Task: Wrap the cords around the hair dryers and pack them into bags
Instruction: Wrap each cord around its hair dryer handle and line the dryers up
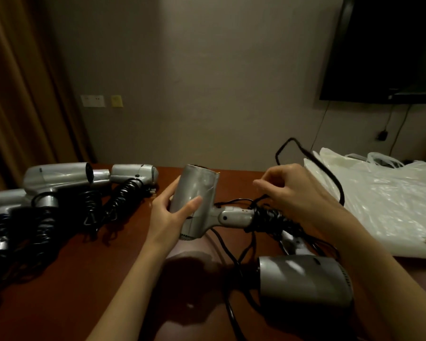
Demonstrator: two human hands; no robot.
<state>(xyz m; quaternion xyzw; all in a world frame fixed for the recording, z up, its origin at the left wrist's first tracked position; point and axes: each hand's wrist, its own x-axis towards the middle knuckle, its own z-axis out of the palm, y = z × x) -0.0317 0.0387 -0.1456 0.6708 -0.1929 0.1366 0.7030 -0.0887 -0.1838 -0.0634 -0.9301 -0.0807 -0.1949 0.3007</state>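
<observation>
My left hand [169,212] grips the barrel of a silver hair dryer [194,193], held above the brown table [84,279] with its handle pointing right. Black cord [268,219] is coiled round that handle. My right hand [298,190] is over the coils and pinches the cord, and a loop of it [312,161] arcs up behind the hand. A second silver dryer [305,281] lies at the lower right on loose cord. White plastic bags [379,198] lie at the right.
Several silver dryers with cords wound on their handles [59,178] lie in a row at the left of the table. A dark screen [389,50] hangs on the wall at upper right. A brown curtain [17,82] hangs at the left.
</observation>
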